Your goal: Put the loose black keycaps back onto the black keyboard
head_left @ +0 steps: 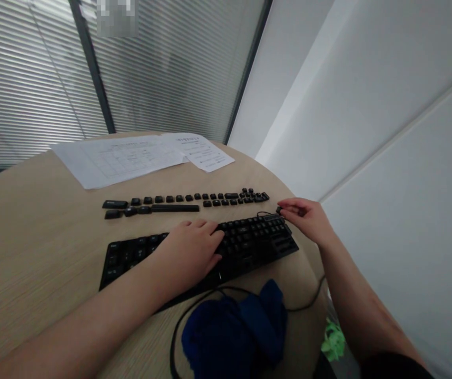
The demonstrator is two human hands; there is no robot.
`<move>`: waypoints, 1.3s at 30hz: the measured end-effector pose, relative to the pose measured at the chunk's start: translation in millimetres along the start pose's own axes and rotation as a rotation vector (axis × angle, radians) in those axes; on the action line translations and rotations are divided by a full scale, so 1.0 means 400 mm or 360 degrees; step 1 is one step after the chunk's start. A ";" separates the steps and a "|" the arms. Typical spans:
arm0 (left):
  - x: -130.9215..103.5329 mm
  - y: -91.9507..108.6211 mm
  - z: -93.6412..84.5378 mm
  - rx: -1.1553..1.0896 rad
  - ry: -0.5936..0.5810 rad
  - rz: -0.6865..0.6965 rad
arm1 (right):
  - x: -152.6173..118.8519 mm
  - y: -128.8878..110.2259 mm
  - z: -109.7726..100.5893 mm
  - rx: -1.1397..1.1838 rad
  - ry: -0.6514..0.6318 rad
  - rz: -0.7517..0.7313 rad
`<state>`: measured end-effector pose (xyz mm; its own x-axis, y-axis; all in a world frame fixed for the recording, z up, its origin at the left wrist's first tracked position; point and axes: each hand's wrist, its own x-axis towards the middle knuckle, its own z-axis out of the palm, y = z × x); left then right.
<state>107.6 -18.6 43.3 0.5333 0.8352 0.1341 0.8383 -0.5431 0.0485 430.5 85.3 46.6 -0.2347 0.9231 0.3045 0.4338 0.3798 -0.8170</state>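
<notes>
Wooden tabletop (44, 231) beneath us. Our left hand (194, 247) rests, unclenched, on the keyboard (245, 245). Our right hand (305, 217) pinches a keycap (278, 209).

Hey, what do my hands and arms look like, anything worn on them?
Your left hand and right hand are bare, with no gloves, rings or watch visible. A dark sleeve shows high on the right arm; none on the left.

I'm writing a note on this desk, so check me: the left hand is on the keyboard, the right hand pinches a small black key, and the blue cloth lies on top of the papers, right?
Not quite: the head view shows the blue cloth lying on the near side of the keyboard, while the papers are on its far side.
</notes>
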 end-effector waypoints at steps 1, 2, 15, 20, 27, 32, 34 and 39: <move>0.000 0.000 0.000 0.0010 -0.0007 -0.0002 | -0.026 0.014 -0.008 0.0073 0.0074 0.0040; 0.000 0.000 -0.001 0.0020 -0.0023 -0.0008 | -0.048 0.028 -0.013 0.0144 0.0155 0.0072; -0.002 -0.037 0.041 -0.0138 -0.0051 -0.0087 | -0.150 0.140 -0.001 -0.0097 0.0428 0.0067; -0.002 -0.048 0.044 -0.0198 -0.0047 -0.0102 | -0.154 0.122 0.023 -0.0222 0.0346 -0.0065; -0.006 -0.058 0.056 -0.0186 -0.0035 -0.0081 | -0.156 0.106 0.031 -0.0433 0.0350 -0.0260; -0.008 -0.061 0.064 -0.0197 -0.0009 -0.0068 | -0.155 0.086 0.027 -0.0697 0.0267 -0.0333; -0.008 -0.059 0.062 -0.0203 -0.0017 -0.0073 | -0.154 0.085 0.025 -0.0752 0.0230 -0.0329; -0.007 -0.055 0.058 -0.0209 -0.0044 -0.0097 | -0.154 0.096 0.021 -0.0820 0.0191 -0.0235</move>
<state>90.5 -7.0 18.8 0.4865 0.8680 0.0996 0.8480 -0.4966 0.1850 454.2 42.4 -7.8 -0.2378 0.8466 0.4761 0.7807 0.4583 -0.4249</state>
